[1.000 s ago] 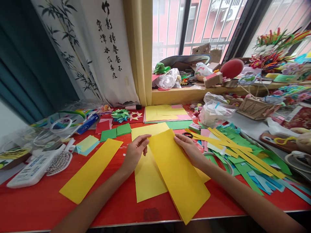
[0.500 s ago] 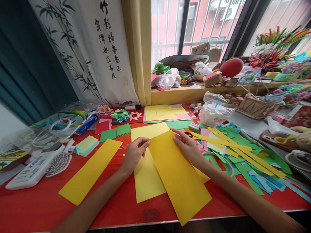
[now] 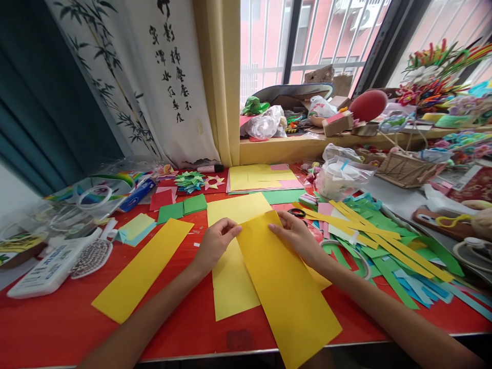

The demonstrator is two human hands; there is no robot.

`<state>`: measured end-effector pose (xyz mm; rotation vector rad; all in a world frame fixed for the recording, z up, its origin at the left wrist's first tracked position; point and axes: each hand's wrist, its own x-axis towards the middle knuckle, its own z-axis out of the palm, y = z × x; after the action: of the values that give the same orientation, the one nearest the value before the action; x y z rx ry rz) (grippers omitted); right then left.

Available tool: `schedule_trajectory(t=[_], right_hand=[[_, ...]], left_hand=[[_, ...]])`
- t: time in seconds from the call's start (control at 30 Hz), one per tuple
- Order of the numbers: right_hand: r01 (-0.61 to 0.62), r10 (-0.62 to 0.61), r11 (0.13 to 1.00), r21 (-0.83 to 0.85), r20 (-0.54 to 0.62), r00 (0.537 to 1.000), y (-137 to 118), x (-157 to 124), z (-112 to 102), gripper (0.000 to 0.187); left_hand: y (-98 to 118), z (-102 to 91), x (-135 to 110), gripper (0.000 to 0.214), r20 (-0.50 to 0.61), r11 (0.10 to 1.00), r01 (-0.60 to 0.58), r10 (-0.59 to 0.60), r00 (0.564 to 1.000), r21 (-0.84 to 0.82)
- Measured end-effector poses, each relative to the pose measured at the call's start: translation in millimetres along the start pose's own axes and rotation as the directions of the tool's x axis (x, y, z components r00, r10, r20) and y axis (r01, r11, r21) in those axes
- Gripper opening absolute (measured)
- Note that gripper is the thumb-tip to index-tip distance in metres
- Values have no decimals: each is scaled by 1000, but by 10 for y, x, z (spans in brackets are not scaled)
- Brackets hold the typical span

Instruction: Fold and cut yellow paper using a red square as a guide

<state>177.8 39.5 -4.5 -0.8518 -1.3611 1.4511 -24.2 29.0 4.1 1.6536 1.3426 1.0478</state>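
A long golden-yellow paper strip (image 3: 286, 287) lies slanted across the red table (image 3: 184, 328), over a paler yellow sheet (image 3: 232, 277). My left hand (image 3: 215, 243) pinches the strip's far left corner. My right hand (image 3: 295, 236) pinches its far right corner, fingers closed on the edge. The strip's near end hangs over the table's front edge. A second golden strip (image 3: 142, 269) lies flat to the left, untouched.
Green and yellow offcuts (image 3: 376, 241) are heaped at the right, with black scissors (image 3: 298, 212) beside my right hand. Yellow sheets (image 3: 261, 178) and folded paper stars (image 3: 191, 183) lie farther back. A white box (image 3: 49, 269), tape rolls (image 3: 94, 197) and a wicker basket (image 3: 403, 171) crowd the sides.
The golden strip has slid a little toward me, its near end now past the table edge. Both hands have moved closer together at its far end.
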Motion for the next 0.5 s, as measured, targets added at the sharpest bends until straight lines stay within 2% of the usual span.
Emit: schedule_trajectory(t=[0.1, 0.33, 0.5], right_hand=[[-5, 2, 997, -74, -43, 999, 18, -3, -24, 32], [-25, 11, 972, -232, -61, 998, -15, -20, -41, 30], [-13, -8, 956, -293, -70, 997, -7, -21, -49, 31]], left_hand=[[9, -4, -1, 25, 7, 999, 2, -1, 1000, -38], [28, -47, 2, 28, 65, 998, 18, -14, 998, -61], [28, -41, -1, 31, 30, 998, 27, -26, 999, -60]])
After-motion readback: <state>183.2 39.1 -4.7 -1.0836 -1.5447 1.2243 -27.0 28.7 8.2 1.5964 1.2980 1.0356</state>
